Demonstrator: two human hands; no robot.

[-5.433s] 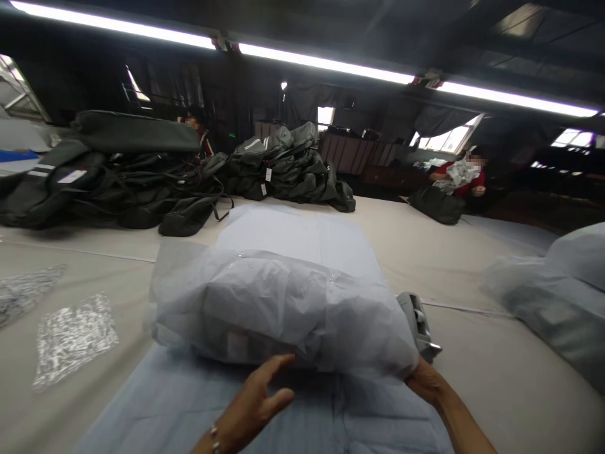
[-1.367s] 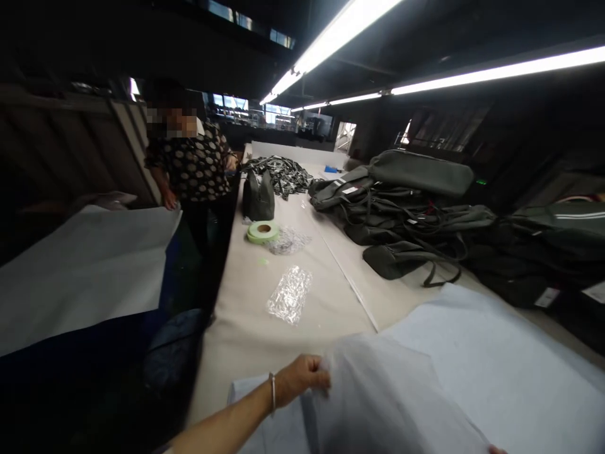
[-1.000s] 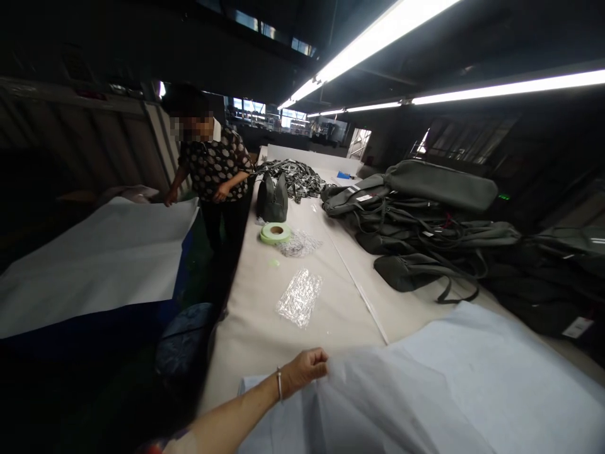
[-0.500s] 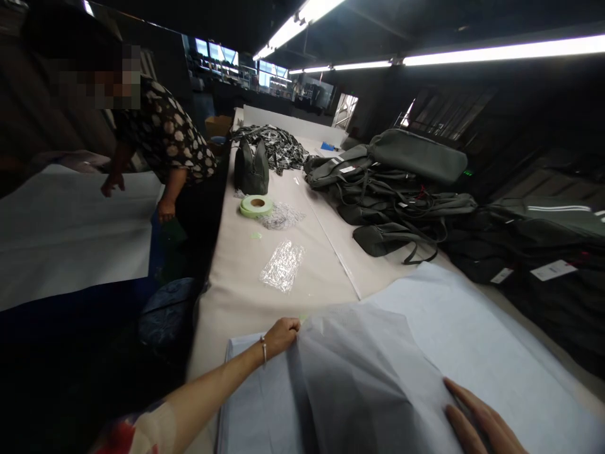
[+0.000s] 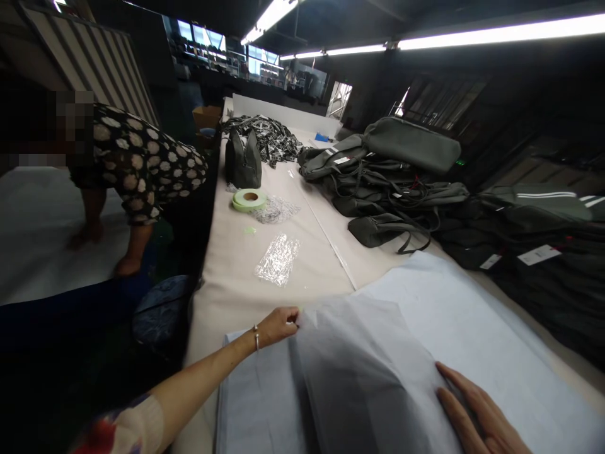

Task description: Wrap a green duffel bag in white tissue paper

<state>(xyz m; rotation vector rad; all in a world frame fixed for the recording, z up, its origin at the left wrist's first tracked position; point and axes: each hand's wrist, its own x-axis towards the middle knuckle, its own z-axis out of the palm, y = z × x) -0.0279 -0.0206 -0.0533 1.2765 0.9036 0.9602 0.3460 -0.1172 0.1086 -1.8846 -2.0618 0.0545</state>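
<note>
My left hand (image 5: 280, 326) is closed in a pinch on the far left corner of a thin, translucent grey sheet (image 5: 359, 366), which looks like a plastic bag. The corner is slightly raised and the sheet slopes with creases toward me. My right hand (image 5: 477, 403) lies on the sheet's right side, its fingers stretched out and touching the surface; part of it is cut off by the bottom edge. Beneath are more pale sheets: a bluish-white stack (image 5: 258, 397) on the left and a wide one (image 5: 454, 309) spreading right.
Dark bags (image 5: 392, 183) with tags are heaped on the table's right. Farther along are a roll of green tape (image 5: 249, 199), a crinkled clear plastic bag (image 5: 278, 258), an upright dark bag (image 5: 243, 157) and piled straps (image 5: 269, 135). At left a person (image 5: 137, 157) bends over a white sheet.
Both my hands keep their places on the sheet, its left corner still pinched. The person at left has leaned lower, with hands pressed down on the white sheet. The view has shifted slightly.
</note>
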